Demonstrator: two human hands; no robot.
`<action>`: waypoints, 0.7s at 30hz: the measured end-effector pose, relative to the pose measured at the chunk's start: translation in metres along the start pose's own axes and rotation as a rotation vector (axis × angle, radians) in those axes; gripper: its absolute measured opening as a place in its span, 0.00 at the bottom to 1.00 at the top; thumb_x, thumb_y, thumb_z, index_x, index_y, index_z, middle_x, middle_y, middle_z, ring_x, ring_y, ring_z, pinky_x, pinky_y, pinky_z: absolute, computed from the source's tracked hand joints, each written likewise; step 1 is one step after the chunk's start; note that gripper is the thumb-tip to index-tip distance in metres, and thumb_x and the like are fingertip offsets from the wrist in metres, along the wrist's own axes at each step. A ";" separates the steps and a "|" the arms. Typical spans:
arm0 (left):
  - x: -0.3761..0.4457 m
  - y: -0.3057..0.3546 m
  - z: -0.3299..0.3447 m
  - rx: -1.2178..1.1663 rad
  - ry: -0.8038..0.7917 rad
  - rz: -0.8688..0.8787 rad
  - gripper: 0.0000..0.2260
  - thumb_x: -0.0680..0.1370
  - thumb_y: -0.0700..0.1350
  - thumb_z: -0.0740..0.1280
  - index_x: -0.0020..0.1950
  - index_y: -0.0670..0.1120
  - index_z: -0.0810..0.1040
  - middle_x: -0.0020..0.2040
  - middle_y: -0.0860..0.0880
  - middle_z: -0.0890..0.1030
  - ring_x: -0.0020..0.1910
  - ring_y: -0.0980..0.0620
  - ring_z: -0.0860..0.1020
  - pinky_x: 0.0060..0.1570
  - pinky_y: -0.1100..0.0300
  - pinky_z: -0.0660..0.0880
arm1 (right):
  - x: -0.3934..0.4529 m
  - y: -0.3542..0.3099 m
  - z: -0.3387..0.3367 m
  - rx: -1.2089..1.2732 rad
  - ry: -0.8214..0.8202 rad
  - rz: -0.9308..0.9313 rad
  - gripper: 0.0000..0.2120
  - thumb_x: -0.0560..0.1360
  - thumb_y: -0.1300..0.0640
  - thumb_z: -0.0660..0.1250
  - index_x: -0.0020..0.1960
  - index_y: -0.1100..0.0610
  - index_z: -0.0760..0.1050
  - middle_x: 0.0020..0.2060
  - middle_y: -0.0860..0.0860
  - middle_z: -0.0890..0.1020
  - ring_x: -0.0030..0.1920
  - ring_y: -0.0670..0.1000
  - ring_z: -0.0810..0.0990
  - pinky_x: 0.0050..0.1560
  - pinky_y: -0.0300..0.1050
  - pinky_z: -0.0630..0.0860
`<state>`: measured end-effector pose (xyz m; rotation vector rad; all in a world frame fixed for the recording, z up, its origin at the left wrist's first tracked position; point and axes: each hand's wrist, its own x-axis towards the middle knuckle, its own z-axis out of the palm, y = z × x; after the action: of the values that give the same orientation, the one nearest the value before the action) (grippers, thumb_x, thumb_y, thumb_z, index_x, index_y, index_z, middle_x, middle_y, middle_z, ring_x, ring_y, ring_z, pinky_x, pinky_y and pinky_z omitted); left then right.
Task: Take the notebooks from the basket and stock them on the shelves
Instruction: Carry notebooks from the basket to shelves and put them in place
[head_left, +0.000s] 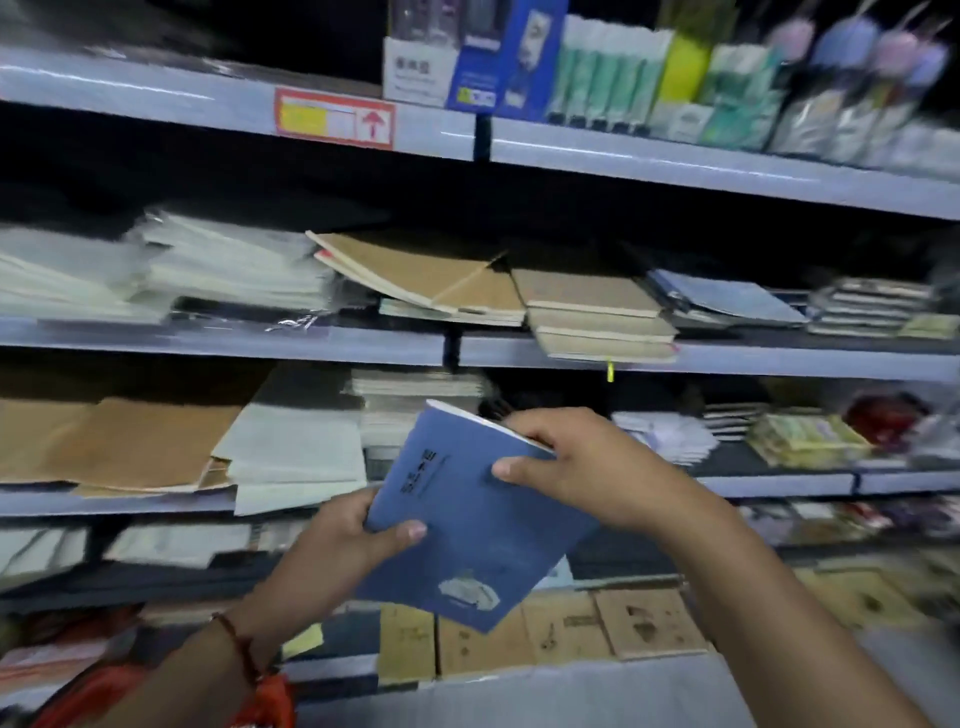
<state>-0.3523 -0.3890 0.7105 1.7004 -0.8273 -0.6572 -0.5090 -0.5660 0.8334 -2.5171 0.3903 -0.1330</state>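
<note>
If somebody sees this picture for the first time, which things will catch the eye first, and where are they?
First, the blue notebook in the centre, tilted, gripped by the left hand at its lower left edge and the right hand at its upper right. Next, the red and yellow label on the top shelf edge, upper left. Then the brown notebooks stacked on the middle shelf.

Head camera looks forward and slightly down, close to stocked shelves (675, 358).

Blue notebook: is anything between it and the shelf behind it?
Nothing visible. Both hands hold the blue notebook, left hand at its lower edge, right hand at its top corner, before the shelf. A white stack lies just behind; the dark gap beside it looks open.
</note>
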 end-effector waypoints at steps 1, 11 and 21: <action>0.003 0.008 0.018 -0.033 -0.013 -0.016 0.06 0.76 0.47 0.74 0.52 0.52 0.84 0.48 0.60 0.86 0.46 0.60 0.84 0.48 0.58 0.79 | -0.015 0.016 -0.011 -0.006 0.065 0.023 0.02 0.78 0.48 0.68 0.49 0.44 0.79 0.46 0.39 0.82 0.47 0.39 0.80 0.50 0.48 0.78; 0.038 0.088 0.193 -0.521 -0.144 0.001 0.39 0.51 0.63 0.84 0.59 0.49 0.83 0.57 0.46 0.85 0.55 0.43 0.84 0.56 0.45 0.78 | -0.166 0.175 -0.076 0.608 0.489 0.356 0.27 0.74 0.42 0.69 0.71 0.37 0.64 0.60 0.38 0.79 0.57 0.37 0.79 0.58 0.47 0.78; 0.043 0.137 0.287 -0.640 -0.231 -0.057 0.19 0.73 0.45 0.72 0.62 0.41 0.79 0.57 0.41 0.84 0.56 0.41 0.83 0.54 0.48 0.81 | -0.206 0.225 -0.078 0.946 0.610 0.433 0.13 0.79 0.62 0.66 0.61 0.51 0.78 0.53 0.46 0.86 0.54 0.49 0.84 0.60 0.56 0.78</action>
<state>-0.5752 -0.6133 0.7659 1.0824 -0.6320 -1.0433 -0.7748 -0.7219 0.7689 -1.3841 0.8579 -0.7276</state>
